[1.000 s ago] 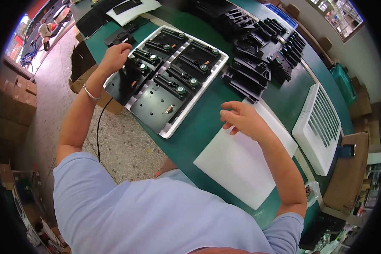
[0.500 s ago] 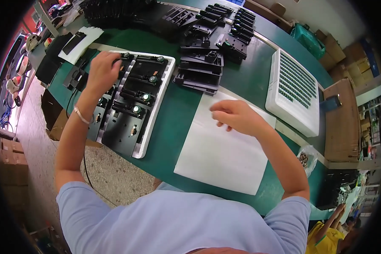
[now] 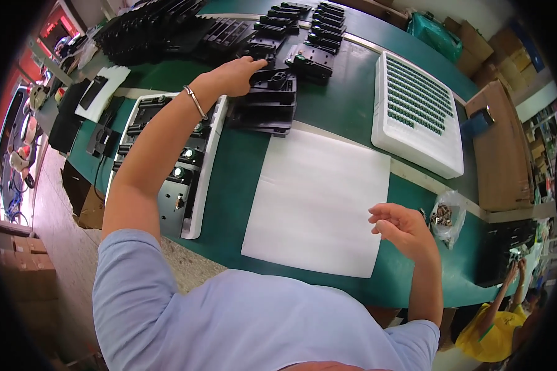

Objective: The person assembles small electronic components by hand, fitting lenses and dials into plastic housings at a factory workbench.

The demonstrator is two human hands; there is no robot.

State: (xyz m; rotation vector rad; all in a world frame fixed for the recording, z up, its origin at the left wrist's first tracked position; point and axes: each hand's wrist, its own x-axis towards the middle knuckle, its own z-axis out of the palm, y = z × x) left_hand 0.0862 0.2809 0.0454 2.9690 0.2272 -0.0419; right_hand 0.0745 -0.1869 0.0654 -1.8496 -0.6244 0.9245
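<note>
My left hand [image 3: 232, 75] is stretched forward over the stacked black plastic housings [image 3: 265, 114]. Its fingers reach out at the upper end of that stack, and nothing shows in them; whether the fingertips touch a part I cannot make out. My right hand [image 3: 403, 230] hovers by the right edge of a white foam sheet [image 3: 315, 204], its fingers loosely bent and apart, holding nothing visible. Under my left forearm a white foam tray [image 3: 205, 185] carries black assemblies with round shiny lenses, partly hidden by the arm.
A white foam block [image 3: 418, 145] with rows of small green parts lies at the right. Near my right hand sits a clear bag [image 3: 447, 216] of small metal pieces. More black housings [image 3: 325, 34] line the back. Someone in a yellow shirt [image 3: 492, 331] works at lower right.
My left hand has moved right from above the foam tray to the black housings. My right hand has come back toward me and to the right, from above the sheet to its edge.
</note>
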